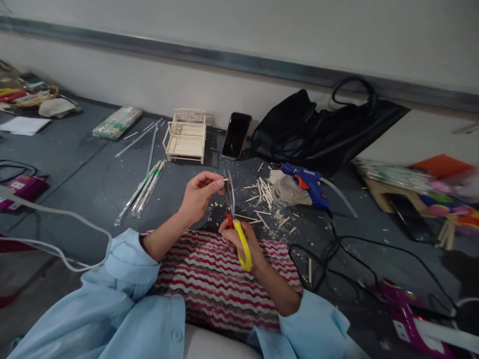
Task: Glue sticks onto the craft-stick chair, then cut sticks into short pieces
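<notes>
My left hand (200, 197) pinches a tiny wooden stick piece (225, 180) between thumb and fingertips, its end against the blades of the scissors (231, 204). My right hand (241, 242) grips the yellow and orange handles of those scissors, blades pointing up. Both hands hover over a red and white striped cloth (220, 279) on the grey table (86, 174). Cut wooden sticks (264, 192) lie scattered just beyond the blades.
A small stick-built bench (186, 135), a phone (236, 135) and a black bag (318, 129) stand at the back. A blue glue gun (307, 183) with black cable lies right. Packs of sticks (144, 189) lie left. A white cable (60, 219) crosses the left side.
</notes>
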The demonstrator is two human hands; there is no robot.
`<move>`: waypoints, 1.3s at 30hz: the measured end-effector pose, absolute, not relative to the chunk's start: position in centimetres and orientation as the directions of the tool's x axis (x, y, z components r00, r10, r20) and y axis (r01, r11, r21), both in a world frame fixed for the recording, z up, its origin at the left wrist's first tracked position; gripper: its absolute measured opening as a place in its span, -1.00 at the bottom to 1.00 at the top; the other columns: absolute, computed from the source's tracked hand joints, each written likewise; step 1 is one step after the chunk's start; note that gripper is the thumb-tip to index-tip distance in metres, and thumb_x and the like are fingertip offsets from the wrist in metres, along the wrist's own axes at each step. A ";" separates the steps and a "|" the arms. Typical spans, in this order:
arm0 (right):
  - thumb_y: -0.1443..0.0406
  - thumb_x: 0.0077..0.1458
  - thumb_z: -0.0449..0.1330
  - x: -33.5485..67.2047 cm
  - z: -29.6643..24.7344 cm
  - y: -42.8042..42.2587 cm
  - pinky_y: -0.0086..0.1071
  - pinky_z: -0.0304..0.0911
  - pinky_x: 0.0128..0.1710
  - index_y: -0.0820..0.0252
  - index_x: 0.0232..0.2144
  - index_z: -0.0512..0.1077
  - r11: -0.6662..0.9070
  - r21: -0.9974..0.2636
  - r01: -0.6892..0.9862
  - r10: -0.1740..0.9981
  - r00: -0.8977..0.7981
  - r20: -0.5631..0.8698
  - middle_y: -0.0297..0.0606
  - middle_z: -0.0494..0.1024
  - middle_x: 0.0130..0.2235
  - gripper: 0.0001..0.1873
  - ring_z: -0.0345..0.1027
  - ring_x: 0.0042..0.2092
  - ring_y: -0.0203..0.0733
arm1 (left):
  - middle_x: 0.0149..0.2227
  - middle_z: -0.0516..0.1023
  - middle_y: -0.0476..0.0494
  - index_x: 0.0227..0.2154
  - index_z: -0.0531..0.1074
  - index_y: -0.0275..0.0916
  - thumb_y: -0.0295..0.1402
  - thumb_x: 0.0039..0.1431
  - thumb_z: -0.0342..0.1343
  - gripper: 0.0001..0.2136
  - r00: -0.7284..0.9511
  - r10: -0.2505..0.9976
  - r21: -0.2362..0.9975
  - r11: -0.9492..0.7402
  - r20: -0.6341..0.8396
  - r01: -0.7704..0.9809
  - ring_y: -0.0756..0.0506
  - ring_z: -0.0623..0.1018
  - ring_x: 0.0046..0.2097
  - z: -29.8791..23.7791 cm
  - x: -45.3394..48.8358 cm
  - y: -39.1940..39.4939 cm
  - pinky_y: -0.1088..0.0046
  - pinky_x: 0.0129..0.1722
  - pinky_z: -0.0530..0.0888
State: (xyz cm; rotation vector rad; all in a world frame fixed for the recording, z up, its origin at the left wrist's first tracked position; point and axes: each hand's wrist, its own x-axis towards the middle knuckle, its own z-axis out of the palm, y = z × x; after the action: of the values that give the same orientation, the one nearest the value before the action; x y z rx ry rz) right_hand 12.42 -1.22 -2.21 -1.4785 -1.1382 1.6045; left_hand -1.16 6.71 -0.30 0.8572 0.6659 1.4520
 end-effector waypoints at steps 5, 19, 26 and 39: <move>0.26 -0.21 0.08 12.3 -1.9 -1.2 -0.44 -0.12 -0.64 0.16 -0.56 0.31 -0.359 -0.927 0.112 0.916 -0.147 -0.373 -0.51 0.13 -0.70 -0.91 -0.02 -0.65 -0.42 | -0.49 0.52 0.00 -0.47 0.50 -0.29 -0.34 -0.15 0.34 -0.82 0.015 0.995 0.839 -0.072 0.095 -0.539 0.07 0.46 -0.47 -0.3 -1.1 6.6 0.55 -0.40 0.41; 0.22 -0.22 0.10 12.2 -1.5 -1.4 -0.47 -0.10 -0.64 0.16 -0.51 0.36 -0.324 -0.941 0.094 0.930 -0.149 -0.335 -0.52 0.18 -0.70 -0.84 0.00 -0.65 -0.42 | -0.49 0.52 -0.01 -0.49 0.51 -0.28 -0.33 -0.10 0.31 -0.85 -0.025 0.980 0.933 -0.194 0.196 -0.304 0.09 0.44 -0.50 0.0 -1.2 6.1 0.59 -0.48 0.41; 0.22 -0.22 0.10 12.1 -1.4 -1.5 -0.47 -0.12 -0.64 0.17 -0.51 0.35 -0.339 -0.936 0.093 0.928 -0.129 -0.349 -0.52 0.18 -0.67 -0.84 -0.03 -0.64 -0.43 | -0.48 0.53 -0.01 -0.48 0.51 -0.28 -0.32 -0.08 0.30 -0.85 -0.015 0.976 0.944 -0.212 0.216 -0.254 0.09 0.44 -0.50 0.0 -1.3 5.9 0.58 -0.49 0.41; 0.27 -0.20 0.07 11.3 -2.0 -1.6 -0.48 -0.14 -0.60 0.18 -0.57 0.37 -0.197 -0.963 0.183 0.972 -0.093 -0.217 -0.51 0.12 -0.68 -0.88 -0.08 -0.60 -0.44 | -0.28 0.54 -0.15 -0.29 0.49 -0.29 -0.18 -0.04 0.27 -0.69 0.376 0.924 0.701 0.220 0.074 -0.679 -0.04 0.52 -0.23 -0.6 -1.4 6.6 0.43 -0.14 0.44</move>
State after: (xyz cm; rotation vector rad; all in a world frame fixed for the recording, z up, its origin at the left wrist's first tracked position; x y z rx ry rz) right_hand 11.33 -1.64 -2.04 -1.4414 -1.3174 1.3636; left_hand -1.41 6.60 -0.59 0.7272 0.3993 1.1490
